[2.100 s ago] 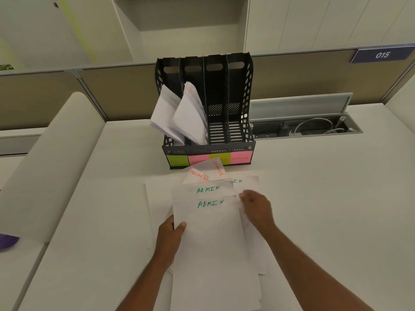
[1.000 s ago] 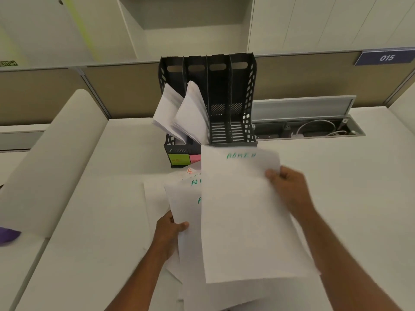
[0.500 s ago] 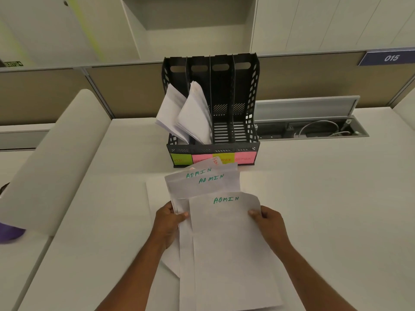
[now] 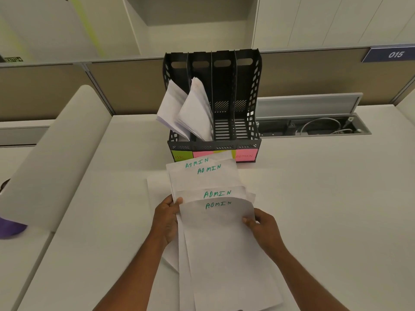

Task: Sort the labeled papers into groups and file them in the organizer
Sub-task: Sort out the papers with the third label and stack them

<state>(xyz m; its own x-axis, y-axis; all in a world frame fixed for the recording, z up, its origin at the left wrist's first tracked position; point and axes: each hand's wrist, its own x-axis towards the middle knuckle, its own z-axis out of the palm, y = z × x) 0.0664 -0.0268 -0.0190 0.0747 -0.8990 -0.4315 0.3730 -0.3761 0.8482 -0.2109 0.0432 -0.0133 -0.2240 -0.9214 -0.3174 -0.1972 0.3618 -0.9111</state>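
Head view: ADMIN papers (image 4: 224, 243) pinched between both hands (image 4: 165, 218) (image 4: 266, 230).

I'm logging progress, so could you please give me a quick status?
Left hand and right hand both grip ADMIN sheets. Organizer: two left slots filled. Nothing blocking.

The papers (image 4: 226, 254) at lower centre are white with green "ADMIN" letters. The organizer (image 4: 212, 97) at upper centre is black with a slotted pattern; its front labels (image 4: 246, 155) are lime green, pink and yellow. The counter (image 4: 325, 209) is off-white. The sign (image 4: 391, 54) at upper right is navy with white "015".
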